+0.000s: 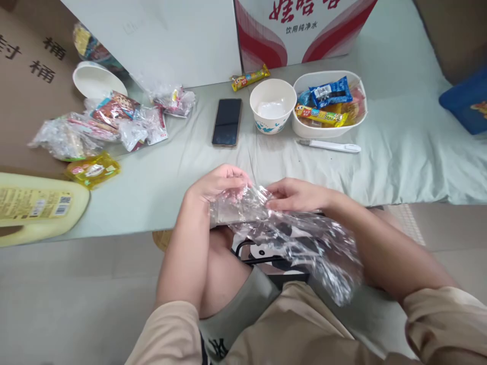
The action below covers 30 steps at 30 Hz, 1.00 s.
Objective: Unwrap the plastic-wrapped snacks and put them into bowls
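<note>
A clear plastic bag stretches between my hands at the front edge of the cloth-covered surface. My left hand pinches its upper left part. My right hand grips it a little to the right, and the crumpled rest hangs down over my lap. Beyond my hands stand a white paper cup and a white tub with packaged snacks in it. A white utility knife lies just in front of the tub. To the cup's left is a dark-screened phone.
Several snack packets and wrappers are heaped at the left, by a tipped white bowl. A yellow jug occupies the near left. A white-and-red carton stands at the back, with a yellow snack stick before it. A blue container is far right.
</note>
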Each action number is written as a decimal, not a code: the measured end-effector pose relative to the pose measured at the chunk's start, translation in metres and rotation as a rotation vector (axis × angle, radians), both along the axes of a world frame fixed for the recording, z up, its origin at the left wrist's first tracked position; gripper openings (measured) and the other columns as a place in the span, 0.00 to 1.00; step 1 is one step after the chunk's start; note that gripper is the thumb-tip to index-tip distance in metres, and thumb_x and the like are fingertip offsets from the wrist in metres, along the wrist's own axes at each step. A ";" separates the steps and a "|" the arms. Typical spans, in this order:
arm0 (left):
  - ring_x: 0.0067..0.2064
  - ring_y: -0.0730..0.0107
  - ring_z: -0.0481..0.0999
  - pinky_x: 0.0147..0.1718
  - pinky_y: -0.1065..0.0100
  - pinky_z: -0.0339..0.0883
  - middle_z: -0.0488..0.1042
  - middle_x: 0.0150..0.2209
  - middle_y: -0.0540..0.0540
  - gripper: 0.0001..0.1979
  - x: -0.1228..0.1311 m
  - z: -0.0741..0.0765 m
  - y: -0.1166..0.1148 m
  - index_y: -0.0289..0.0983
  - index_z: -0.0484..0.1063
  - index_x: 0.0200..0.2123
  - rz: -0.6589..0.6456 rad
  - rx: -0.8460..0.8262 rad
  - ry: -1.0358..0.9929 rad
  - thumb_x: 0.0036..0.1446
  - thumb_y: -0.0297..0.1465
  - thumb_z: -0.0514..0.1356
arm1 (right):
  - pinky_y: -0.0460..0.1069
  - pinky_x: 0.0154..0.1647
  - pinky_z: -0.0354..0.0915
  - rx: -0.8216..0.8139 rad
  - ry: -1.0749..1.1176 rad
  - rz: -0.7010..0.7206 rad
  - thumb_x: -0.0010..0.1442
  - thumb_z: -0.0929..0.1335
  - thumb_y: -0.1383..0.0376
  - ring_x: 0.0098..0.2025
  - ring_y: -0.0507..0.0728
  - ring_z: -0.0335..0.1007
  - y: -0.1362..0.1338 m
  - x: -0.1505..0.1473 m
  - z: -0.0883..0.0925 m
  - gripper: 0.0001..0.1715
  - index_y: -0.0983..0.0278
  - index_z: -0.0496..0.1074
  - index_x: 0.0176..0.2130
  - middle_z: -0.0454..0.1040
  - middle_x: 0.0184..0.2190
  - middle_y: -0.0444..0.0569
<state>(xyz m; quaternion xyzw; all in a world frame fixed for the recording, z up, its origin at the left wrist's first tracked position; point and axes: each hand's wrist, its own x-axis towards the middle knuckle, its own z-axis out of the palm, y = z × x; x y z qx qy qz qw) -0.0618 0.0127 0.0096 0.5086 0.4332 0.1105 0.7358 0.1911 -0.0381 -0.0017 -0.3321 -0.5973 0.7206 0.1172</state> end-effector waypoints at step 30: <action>0.28 0.72 0.80 0.26 0.72 0.72 0.80 0.32 0.49 0.22 0.022 -0.024 -0.016 0.38 0.74 0.48 0.375 0.046 -0.154 0.52 0.38 0.71 | 0.48 0.25 0.68 0.021 0.162 -0.667 0.66 0.70 0.53 0.22 0.51 0.68 0.003 -0.009 -0.024 0.26 0.57 0.68 0.59 0.71 0.22 0.38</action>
